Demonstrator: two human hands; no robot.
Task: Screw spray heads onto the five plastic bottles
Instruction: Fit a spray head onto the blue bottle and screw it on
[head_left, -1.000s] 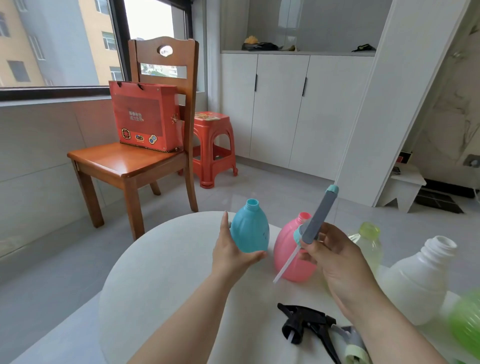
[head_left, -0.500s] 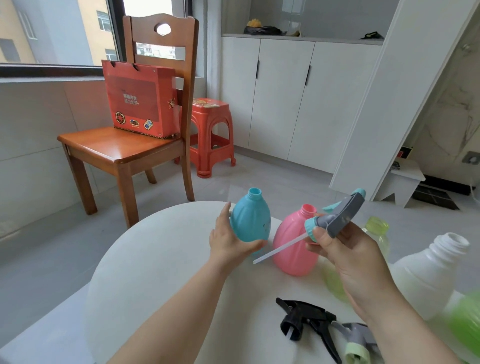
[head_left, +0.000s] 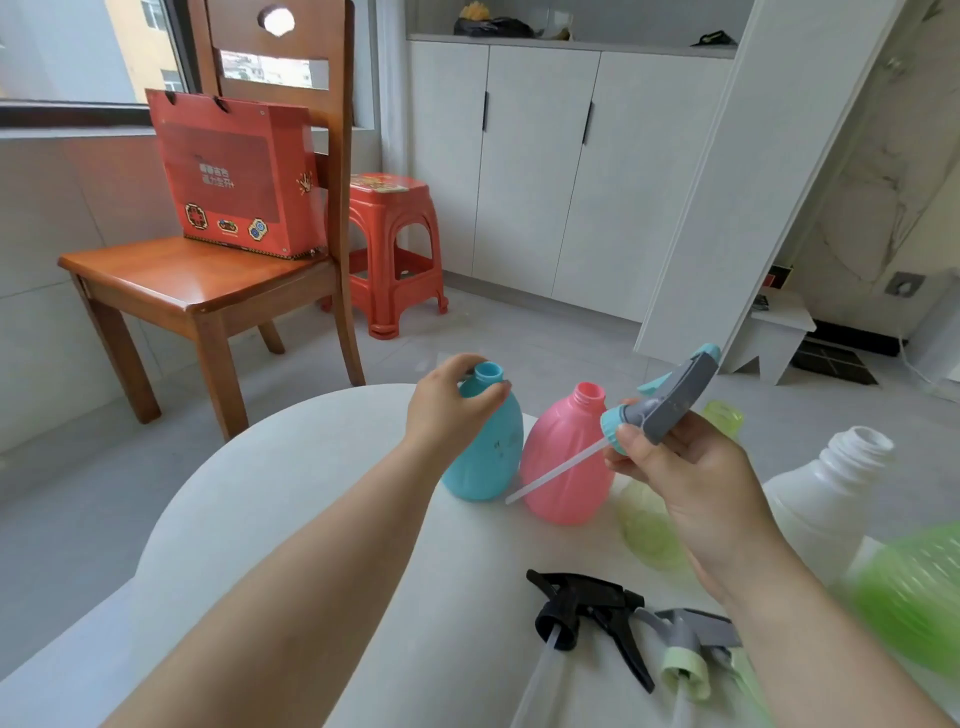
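1. Where pale and rounded at its edge, table (head_left: 291, 519) fills the lower view and bears all bottles and loose heads.
2. Behind, across grey floor: wooden chair (head_left: 208, 280) with red box (head_left: 234, 171) on its seat, red stool (head_left: 395, 249) just beside, white cabinets (head_left: 535, 166) along the far wall.
3. At far right, white bottle (head_left: 826, 499), upright, neck open; in front of it, blurred green bottle (head_left: 914, 597) at the frame edge.
4. Near table's far edge, blue bottle (head_left: 488, 447) and pink bottle (head_left: 566, 457), upright, side by side and nearly touching, both necks open.
5. Right of pink, yellow-green bottle (head_left: 649, 525), largely hidden behind the right arm.
6. Left hand (head_left: 447, 410) closed around blue bottle's shoulder, fingers curled up by its neck.
7. Right hand (head_left: 691, 473) raised, clamped on grey-and-teal head (head_left: 670, 400), thumb on its teal collar; dip tube slanting down-left across pink bottle's front, tip near blue bottle's base.
8. Near edge: black head (head_left: 587, 608) lying flat, grey-and-green head (head_left: 691, 649) lying just right of it, apparently touching.
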